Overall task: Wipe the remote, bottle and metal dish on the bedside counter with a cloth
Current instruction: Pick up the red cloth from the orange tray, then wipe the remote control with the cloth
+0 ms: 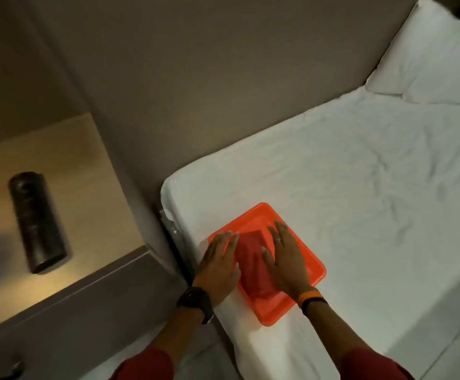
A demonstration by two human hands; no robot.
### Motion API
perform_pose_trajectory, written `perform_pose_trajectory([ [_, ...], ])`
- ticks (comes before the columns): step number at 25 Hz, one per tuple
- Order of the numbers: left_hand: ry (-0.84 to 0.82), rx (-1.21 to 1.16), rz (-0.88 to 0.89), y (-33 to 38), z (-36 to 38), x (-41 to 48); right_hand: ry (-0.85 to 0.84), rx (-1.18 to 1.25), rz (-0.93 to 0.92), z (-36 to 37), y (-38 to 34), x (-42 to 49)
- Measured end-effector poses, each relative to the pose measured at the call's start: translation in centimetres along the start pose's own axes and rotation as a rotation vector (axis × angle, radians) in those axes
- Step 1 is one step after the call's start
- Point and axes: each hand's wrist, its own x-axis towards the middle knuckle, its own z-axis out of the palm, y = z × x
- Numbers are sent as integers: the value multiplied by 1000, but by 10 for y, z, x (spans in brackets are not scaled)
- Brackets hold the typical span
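Observation:
A folded red cloth (253, 266) lies in an orange square tray (315, 271) on the corner of the bed. My left hand (217, 267) rests flat on the tray's left edge, fingers spread beside the cloth. My right hand (287, 259) lies flat over the cloth's right side, fingers apart. Neither hand grips anything. A dark cylindrical bottle (37, 221) lies on its side on the wooden bedside counter (86, 165) at the left. No remote or metal dish is in view.
The white bed sheet (360, 193) fills the right side, with a pillow (428, 56) at the top right. A beige wall (196, 78) runs behind. A narrow gap separates the counter from the mattress.

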Motion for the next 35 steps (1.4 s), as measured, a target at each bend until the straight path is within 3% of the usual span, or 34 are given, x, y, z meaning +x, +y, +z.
perform_pose_trajectory([
  [4, -36, 102, -4, -11, 85, 46, -286, -139, -36, 74, 49, 12],
  [7, -472, 175, -216, -24, 140, 60, -322, -77, 4, 106, 63, 13],
  [8, -519, 226, -246, -25, 152, 61, -325, -36, 34, 111, 63, 14],
  [13, -393, 278, -216, -3, 185, 59, -1, 173, 144, 127, 57, 21],
  [16, -274, 34, -300, -3, 175, 60, 91, 415, 406, 120, 59, 29],
  [18, -192, -170, -320, -5, 155, 56, 0, 635, 648, 102, 63, 35],
  [20, -129, -289, -350, -7, 125, 44, -159, 985, 771, 74, 57, 35],
  [22, -46, -467, -367, -3, 89, 23, -354, 1265, 729, 39, 33, 28],
  [25, 252, -507, -272, 4, 13, -8, -489, 1476, 552, -15, -23, 6],
  [29, 515, -613, -199, -2, -114, -53, -515, 1517, 310, -75, -143, -17],
  [35, 457, -417, -173, -76, -269, -104, -247, 1270, 210, -79, -337, -3],
])
